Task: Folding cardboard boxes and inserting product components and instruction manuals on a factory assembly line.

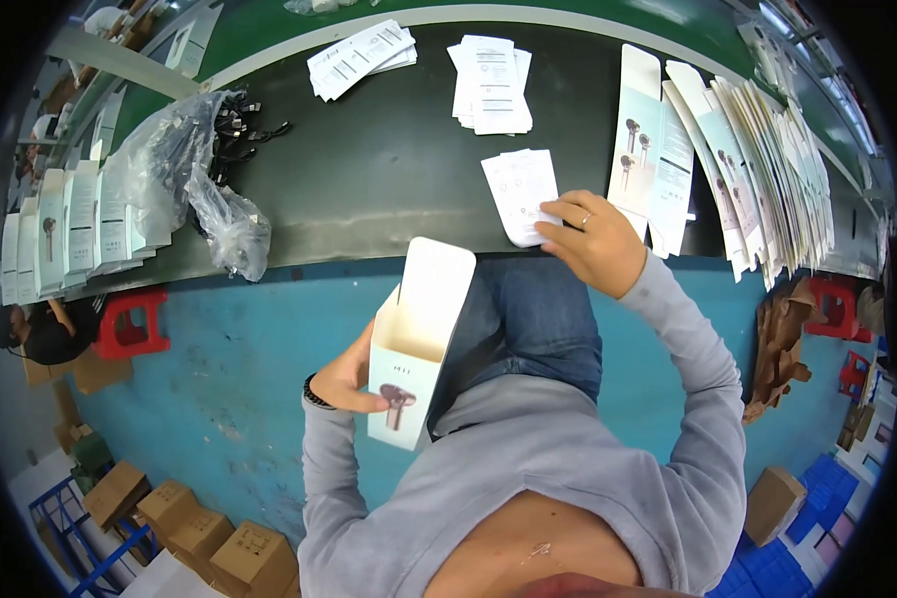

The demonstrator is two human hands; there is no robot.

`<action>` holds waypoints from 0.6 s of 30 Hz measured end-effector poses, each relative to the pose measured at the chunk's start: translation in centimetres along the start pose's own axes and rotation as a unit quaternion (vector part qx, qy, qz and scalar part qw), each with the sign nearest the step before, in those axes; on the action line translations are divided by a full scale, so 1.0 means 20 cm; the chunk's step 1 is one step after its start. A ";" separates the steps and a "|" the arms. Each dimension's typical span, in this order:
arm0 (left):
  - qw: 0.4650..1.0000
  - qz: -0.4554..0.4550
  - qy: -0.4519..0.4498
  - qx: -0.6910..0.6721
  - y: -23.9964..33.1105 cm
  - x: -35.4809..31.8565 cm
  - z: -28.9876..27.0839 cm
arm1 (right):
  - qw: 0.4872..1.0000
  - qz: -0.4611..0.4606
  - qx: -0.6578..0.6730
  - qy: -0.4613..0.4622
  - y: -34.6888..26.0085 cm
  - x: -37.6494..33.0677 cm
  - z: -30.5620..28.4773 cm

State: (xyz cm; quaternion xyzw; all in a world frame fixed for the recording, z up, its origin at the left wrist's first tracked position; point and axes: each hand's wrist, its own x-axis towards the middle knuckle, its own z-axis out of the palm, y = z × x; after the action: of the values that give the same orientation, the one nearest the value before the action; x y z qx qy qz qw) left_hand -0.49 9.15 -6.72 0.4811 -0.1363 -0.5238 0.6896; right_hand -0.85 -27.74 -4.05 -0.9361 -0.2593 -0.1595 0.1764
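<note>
My left hand [345, 377] is wrapped round an upright, pale blue and white carton [407, 374] printed with a picture of a small handheld device. The carton's top is open, its tall white flap [439, 274] sticks up, and the part of the inside that shows is bare. Over the near table edge, my right hand [603, 244] has its fingers on the right side of some white printed leaflets [520, 189]; its thumb is hidden. Farther back lie a second leaflet pile [491, 85] and a third pile [361, 60].
Flat unfolded cartons [767, 169] fan out at the table's right. Filled-out cartons [80, 224] stand at its left, beside plastic bags [169, 154] and black cables [234, 130]. A red stool [133, 321] and a person [55, 329] are left; brown boxes [204, 538] sit lower left.
</note>
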 end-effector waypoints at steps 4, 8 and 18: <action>0.998 0.047 0.030 0.020 0.03 0.11 0.03 | 0.997 0.076 0.002 -0.012 0.03 -0.01 0.02; 0.995 0.085 0.031 0.037 0.05 0.19 0.05 | 0.996 0.066 0.043 -0.033 0.02 0.02 -0.01; 0.944 0.164 0.130 0.254 0.11 0.35 0.13 | 0.961 0.189 0.137 0.148 -0.01 0.07 -0.32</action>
State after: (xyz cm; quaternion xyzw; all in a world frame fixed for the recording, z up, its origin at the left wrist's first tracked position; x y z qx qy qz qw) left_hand 1.93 1.78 -5.87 0.6752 -0.2516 -0.2842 0.6324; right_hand -1.20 -29.56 2.22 -0.9010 -0.0680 -0.2228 0.3661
